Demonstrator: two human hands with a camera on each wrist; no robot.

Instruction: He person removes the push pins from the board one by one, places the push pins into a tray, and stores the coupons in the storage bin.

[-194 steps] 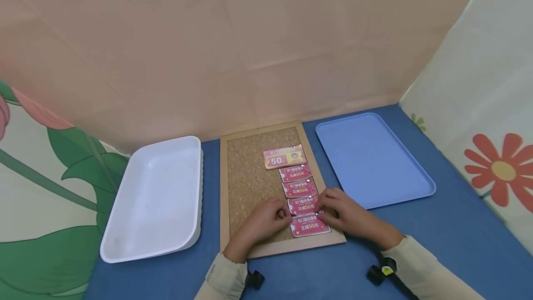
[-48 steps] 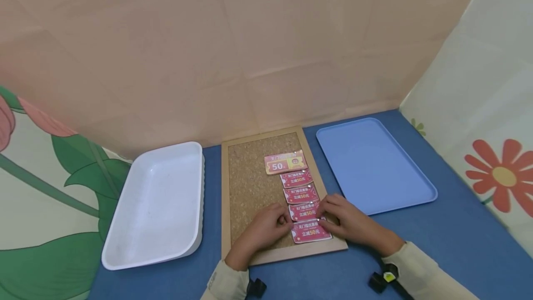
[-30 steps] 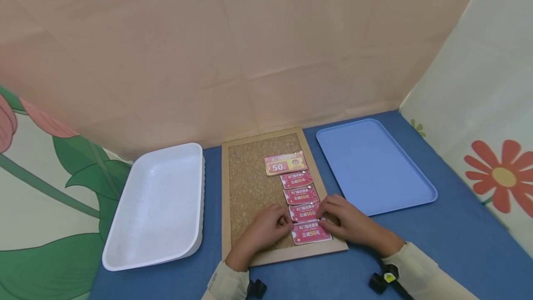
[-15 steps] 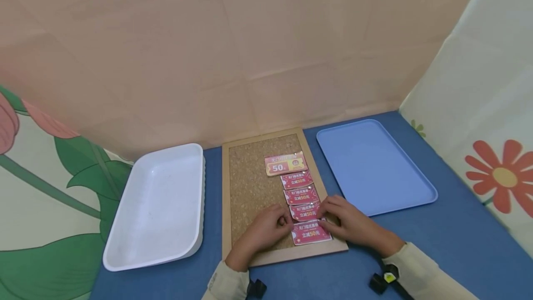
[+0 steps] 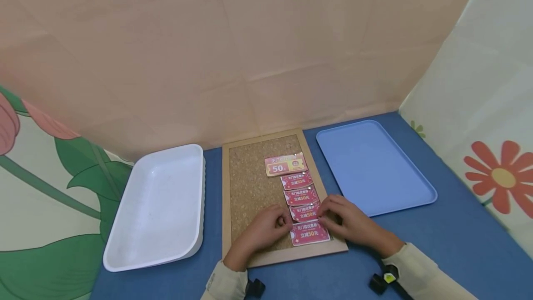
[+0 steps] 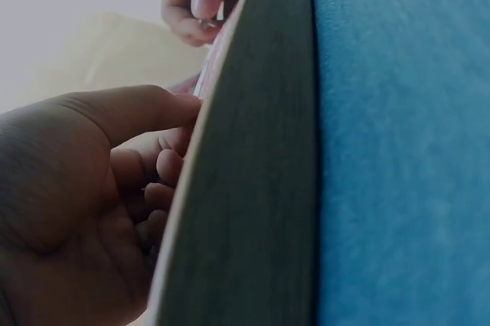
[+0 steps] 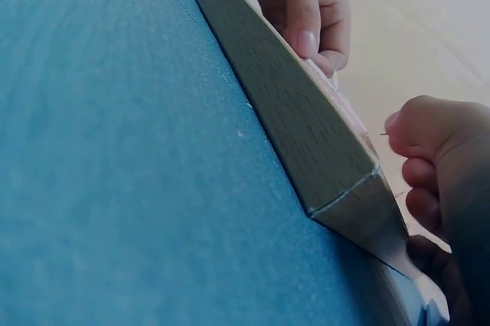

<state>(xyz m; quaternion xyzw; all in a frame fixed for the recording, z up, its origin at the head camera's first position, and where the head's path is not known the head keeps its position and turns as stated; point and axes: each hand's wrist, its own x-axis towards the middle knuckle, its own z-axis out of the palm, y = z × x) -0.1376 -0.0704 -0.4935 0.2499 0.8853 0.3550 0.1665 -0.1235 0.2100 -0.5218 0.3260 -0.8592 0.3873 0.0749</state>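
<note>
In the head view a cork board [image 5: 250, 189] with a wooden frame lies on the table. A column of pink coupons [image 5: 300, 196] runs down its right side, with a larger coupon [image 5: 285, 164] on top. My left hand [image 5: 264, 229] pinches the left edge of the lowest coupon [image 5: 310, 234] between thumb and finger. Above that coupon's upper right corner, my right hand [image 5: 347, 220] pinches a small metal thumbtack [image 6: 207, 23]. Its thin point [image 7: 384, 134] sticks out past the thumb, apart from the board, in the right wrist view. The tack's head is mostly hidden by the fingers.
A white plastic basin [image 5: 156, 207] stands left of the board. On the right lies a flat blue tray [image 5: 374, 170]. Blue cloth [image 5: 291, 281] covers the table, and a tan backdrop [image 5: 250, 59] rises behind it.
The lowest coupon has shifted slightly left with my left hand in the last half second. My right fingers have drawn a little off the coupon's corner. Earlier, both hands stayed nearly still.
</note>
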